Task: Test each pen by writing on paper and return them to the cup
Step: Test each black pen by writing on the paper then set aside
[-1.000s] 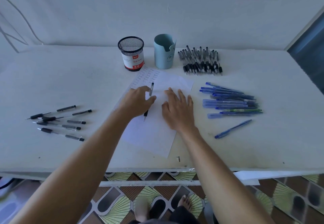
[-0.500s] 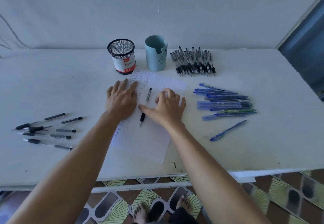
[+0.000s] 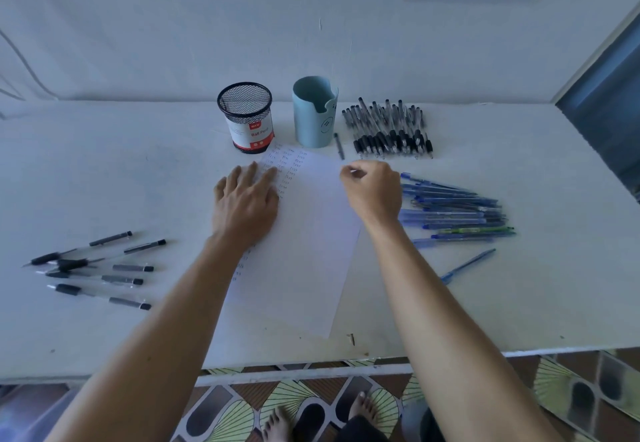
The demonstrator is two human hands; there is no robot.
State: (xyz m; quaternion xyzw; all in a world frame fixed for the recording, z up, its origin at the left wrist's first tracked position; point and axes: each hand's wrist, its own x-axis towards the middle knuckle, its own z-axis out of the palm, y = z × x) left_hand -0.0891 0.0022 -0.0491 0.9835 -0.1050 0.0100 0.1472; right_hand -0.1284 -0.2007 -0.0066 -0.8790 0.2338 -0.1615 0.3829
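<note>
Bare feet on patterned floor below the counter edge. Paper lies slantwise mid-counter, near corner close to the edge, rows of small writing down its left side and far end. Left of it, well apart: five or so black pens, loose, roughly parallel. Right of it: one blue pen alone, then a blue heap just beyond. Left hand flat on the paper's left part, palm down, fingers straight and slightly spread over the writing. Right hand at the paper's far right edge, fingers curled in, thumb against forefinger; whether they pinch anything, cannot tell. One dark pen lies on the counter just past those fingers, beside the blue cup; contact with the hand unclear. Mesh cup stands left of the blue cup, near the paper's far corner. Both cups upright, no pens seen in them. Black heap right of the blue cup, by the wall
</note>
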